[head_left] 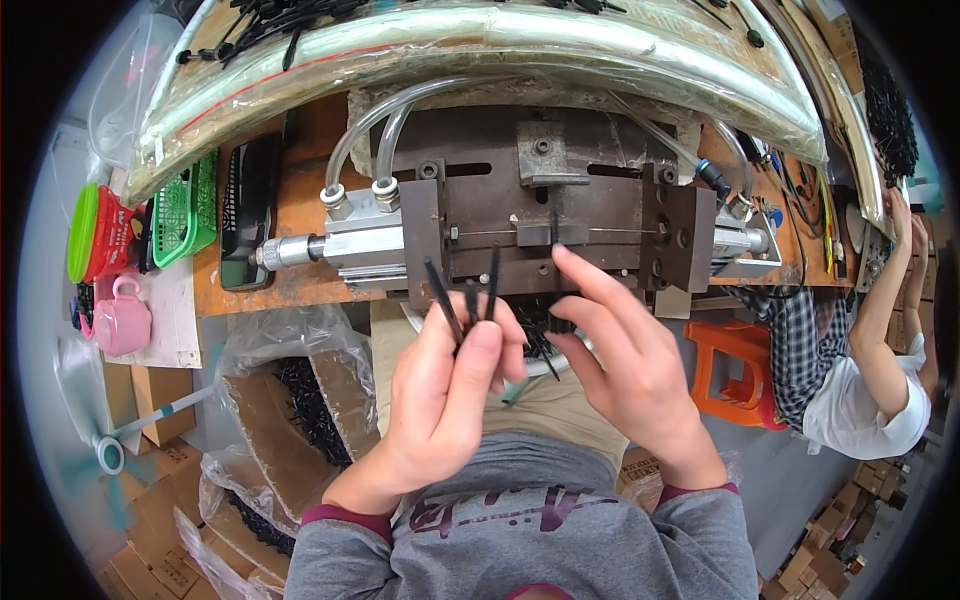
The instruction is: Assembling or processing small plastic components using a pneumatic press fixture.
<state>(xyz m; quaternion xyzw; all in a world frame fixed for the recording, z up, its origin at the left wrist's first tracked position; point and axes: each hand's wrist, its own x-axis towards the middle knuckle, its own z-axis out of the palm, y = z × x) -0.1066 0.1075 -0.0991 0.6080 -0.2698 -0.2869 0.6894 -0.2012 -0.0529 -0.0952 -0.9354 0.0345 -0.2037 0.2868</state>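
My left hand is closed round several thin black plastic strips, whose ends stick up past the thumb and fingers. My right hand is bent at the front of a dark metal fixture. Its index fingertip meets another slim black strip, which lies across the small block in the middle of the fixture. The lower end of that strip runs down among the right thumb and fingers, where it is partly hidden. A thin rod or wire crosses the fixture at the block.
Silver air cylinders with clear hoses flank the fixture on the wooden bench. A plastic-covered shelf edge arches above. Green and red baskets and a pink cup stand left. Bagged cartons hold black parts. A co-worker sits right, beside an orange stool.
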